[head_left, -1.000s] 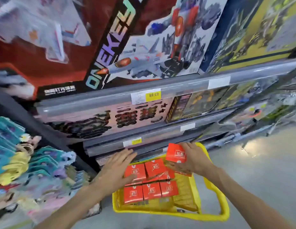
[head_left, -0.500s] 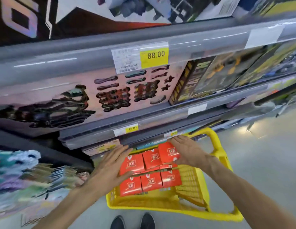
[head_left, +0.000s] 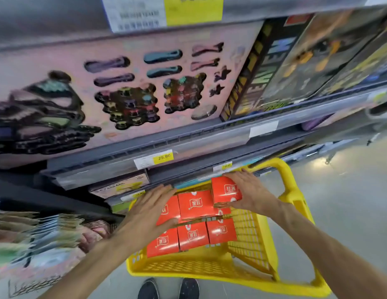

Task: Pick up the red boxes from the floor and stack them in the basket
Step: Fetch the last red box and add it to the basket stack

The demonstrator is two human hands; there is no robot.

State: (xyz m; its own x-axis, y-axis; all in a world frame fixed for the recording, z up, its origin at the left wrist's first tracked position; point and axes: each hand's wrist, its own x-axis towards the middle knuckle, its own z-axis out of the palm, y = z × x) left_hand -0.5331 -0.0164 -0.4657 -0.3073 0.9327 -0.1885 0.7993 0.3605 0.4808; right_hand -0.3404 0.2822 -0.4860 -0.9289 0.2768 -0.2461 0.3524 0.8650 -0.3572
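Note:
A yellow plastic basket (head_left: 248, 270) stands on the floor below me, against the shelf unit. Several red boxes (head_left: 192, 235) lie packed in its left half in rows. My right hand (head_left: 251, 192) grips one red box (head_left: 226, 189) at the far right of the back row, tilted and slightly raised above its neighbours. My left hand (head_left: 148, 212) lies flat with spread fingers on the left-hand boxes, covering part of them.
Grey shop shelves (head_left: 158, 147) with toy boxes and yellow price tags rise right behind the basket. Packets hang on a rack (head_left: 37, 238) at the left. Bare grey floor (head_left: 350, 201) lies to the right. My shoes (head_left: 168, 289) show at the bottom edge.
My right hand has brought the held red box down from above the basket into the back row. My left hand stays pressed on the left boxes. The camera has tilted downward.

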